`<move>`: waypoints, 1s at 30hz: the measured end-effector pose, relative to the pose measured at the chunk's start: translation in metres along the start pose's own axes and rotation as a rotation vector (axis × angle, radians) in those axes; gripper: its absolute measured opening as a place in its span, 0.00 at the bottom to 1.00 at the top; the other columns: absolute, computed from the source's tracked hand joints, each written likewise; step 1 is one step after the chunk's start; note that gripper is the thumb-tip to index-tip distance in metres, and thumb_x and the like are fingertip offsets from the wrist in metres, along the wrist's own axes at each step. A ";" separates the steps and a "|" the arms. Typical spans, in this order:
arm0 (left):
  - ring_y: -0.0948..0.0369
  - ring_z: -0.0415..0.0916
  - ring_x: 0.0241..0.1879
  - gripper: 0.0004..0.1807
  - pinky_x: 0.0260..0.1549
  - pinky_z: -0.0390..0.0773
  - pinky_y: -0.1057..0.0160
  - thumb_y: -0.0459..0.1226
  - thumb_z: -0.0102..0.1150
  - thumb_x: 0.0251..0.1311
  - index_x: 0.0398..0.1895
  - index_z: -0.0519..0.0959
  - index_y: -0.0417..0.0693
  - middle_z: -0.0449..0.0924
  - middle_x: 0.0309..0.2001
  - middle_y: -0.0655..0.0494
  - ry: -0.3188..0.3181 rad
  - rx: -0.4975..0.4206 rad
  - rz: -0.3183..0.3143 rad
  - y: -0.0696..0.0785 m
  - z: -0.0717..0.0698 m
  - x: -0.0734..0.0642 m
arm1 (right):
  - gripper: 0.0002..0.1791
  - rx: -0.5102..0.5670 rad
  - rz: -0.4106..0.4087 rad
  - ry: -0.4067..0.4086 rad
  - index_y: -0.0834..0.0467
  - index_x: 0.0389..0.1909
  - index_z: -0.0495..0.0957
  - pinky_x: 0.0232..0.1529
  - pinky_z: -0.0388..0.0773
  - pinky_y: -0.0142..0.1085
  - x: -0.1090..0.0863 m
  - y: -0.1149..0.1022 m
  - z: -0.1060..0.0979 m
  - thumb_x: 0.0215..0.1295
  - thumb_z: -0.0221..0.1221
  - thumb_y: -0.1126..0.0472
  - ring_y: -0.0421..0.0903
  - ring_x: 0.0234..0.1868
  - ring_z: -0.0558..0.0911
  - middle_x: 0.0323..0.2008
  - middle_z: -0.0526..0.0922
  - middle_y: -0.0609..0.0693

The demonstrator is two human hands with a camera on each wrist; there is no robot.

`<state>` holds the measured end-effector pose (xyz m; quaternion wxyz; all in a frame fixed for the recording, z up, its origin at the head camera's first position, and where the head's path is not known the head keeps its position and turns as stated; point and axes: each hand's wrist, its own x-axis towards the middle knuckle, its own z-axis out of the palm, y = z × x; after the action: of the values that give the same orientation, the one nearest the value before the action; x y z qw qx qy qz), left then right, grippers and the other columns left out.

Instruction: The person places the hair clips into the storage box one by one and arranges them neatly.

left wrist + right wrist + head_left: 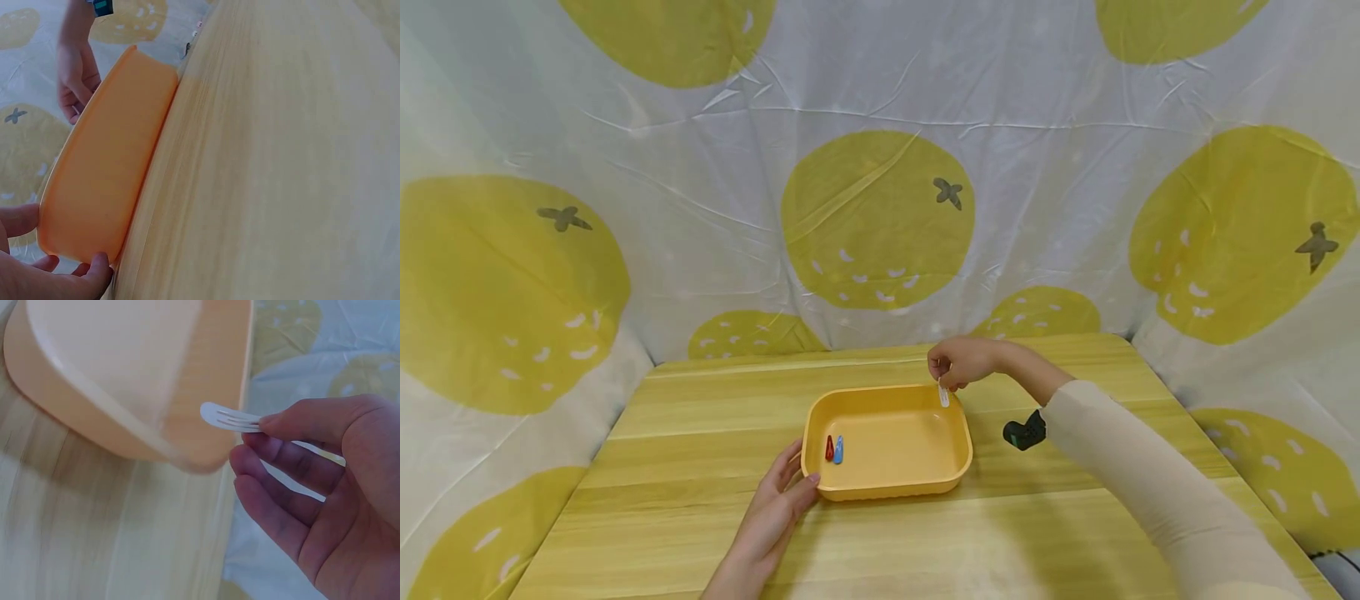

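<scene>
A yellow-orange plastic basin stands on the wooden table. My left hand grips its near left corner, and the left wrist view has the thumb and fingertips against the basin's end. Over the far right corner, my right hand pinches a white snap hair clip between thumb and index finger. The clip's rounded end points in over the basin, and the other fingers are bent loosely below it. Inside, at the left, a red hair clip and a blue hair clip lie side by side.
The wood-grain table extends around the basin. A white cloth with yellow fruit prints hangs behind and at both sides. A dark wrist-worn device shows beside the right sleeve.
</scene>
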<state>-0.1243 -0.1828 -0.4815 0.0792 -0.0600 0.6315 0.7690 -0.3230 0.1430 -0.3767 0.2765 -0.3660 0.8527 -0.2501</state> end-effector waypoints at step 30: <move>0.39 0.56 0.74 0.39 0.68 0.67 0.46 0.26 0.53 0.73 0.82 0.49 0.42 0.47 0.79 0.34 0.003 0.005 0.002 -0.002 0.001 0.001 | 0.07 -0.018 -0.100 -0.099 0.57 0.33 0.75 0.28 0.71 0.32 0.084 -0.043 0.051 0.69 0.58 0.72 0.42 0.22 0.72 0.24 0.79 0.49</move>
<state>-0.1249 -0.1812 -0.4829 0.0777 -0.0603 0.6337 0.7673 -0.3177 0.0416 -0.4104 0.3022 -0.4224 0.8209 -0.2373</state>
